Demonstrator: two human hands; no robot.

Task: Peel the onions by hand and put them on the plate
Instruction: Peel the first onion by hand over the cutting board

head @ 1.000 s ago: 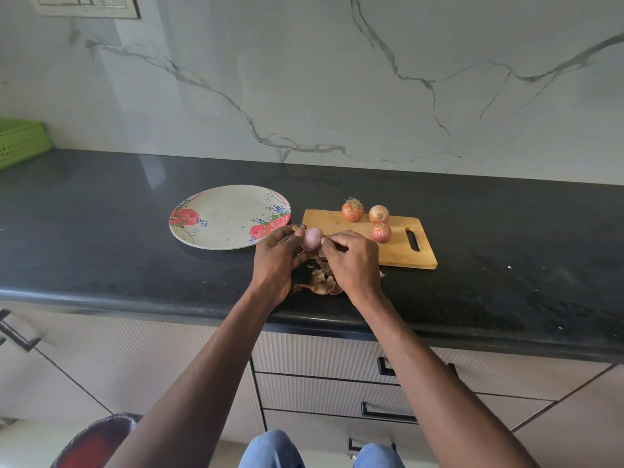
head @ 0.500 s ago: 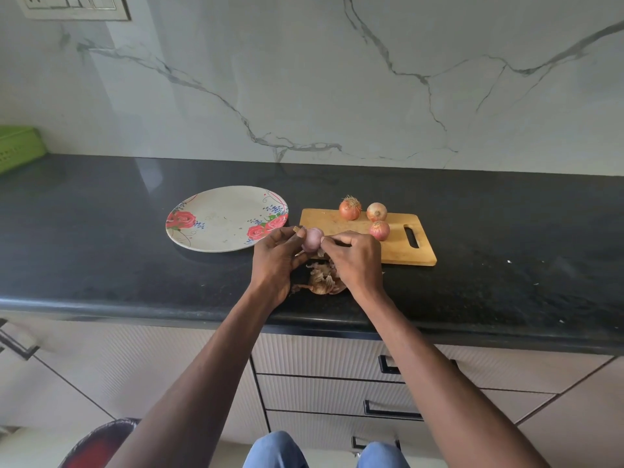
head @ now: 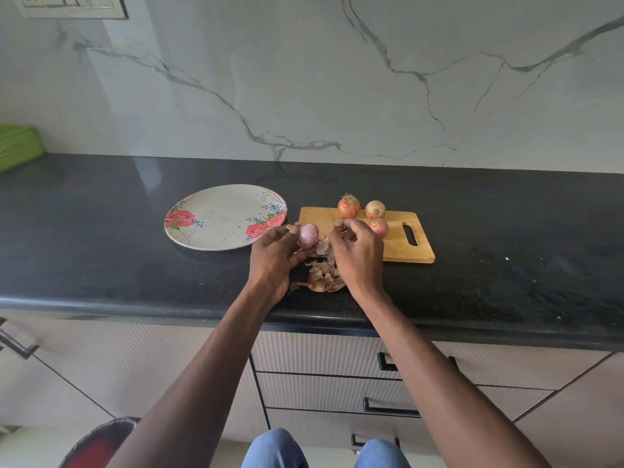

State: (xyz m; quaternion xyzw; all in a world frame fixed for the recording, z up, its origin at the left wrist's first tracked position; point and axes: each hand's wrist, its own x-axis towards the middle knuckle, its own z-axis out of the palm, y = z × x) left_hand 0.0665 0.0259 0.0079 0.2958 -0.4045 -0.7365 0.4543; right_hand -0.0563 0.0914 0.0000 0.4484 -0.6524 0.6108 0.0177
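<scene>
Head view: left hand [head: 274, 256] grips a peeled pinkish onion [head: 307, 235] above the dark counter [head: 101, 265], between floral plate [head: 216, 217] and cutting board [head: 401, 244]; right hand [head: 358, 256] pinches a strip of skin [head: 325, 246] beside it; peel pile [head: 322, 280] lies below; three unpeeled onions [head: 348, 206] sit on the board

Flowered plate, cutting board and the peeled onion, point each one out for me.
flowered plate [head: 216, 219], head view, bare centre of the plate
cutting board [head: 398, 246], head view, bare wood near its front edge
peeled onion [head: 308, 235], head view, its pale exposed side
</scene>
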